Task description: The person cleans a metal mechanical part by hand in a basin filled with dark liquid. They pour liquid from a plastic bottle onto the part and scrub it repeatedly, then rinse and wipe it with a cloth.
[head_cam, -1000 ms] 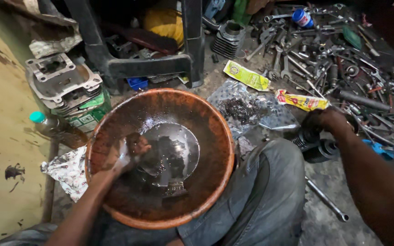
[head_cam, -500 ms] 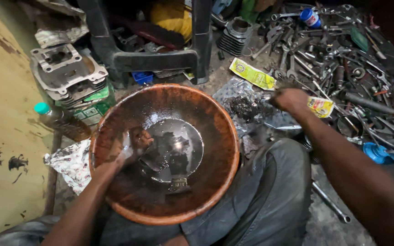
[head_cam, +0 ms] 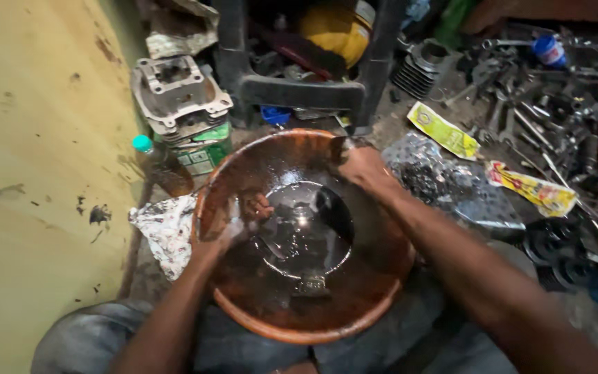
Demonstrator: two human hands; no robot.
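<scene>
Left hand [head_cam: 233,221], fingers curled on a part too dark to identify, works in the oily basin [head_cam: 382,277]; right hand [head_cam: 358,166], grip unclear, rests at its 1 o'clock rim.

A person's 2 hands work over a rust-brown basin [head_cam: 382,277] holding dark oily liquid. The left hand [head_cam: 233,221] is curled inside the basin's left wall, wet and glistening; the right hand [head_cam: 360,166] hangs at the far rim, gripping a small dark object. A crumpled patterned cloth [head_cam: 164,232] lies just left; 2 yellow sachets [head_cam: 444,129] and scattered spanners [head_cam: 520,118] lie right.
</scene>
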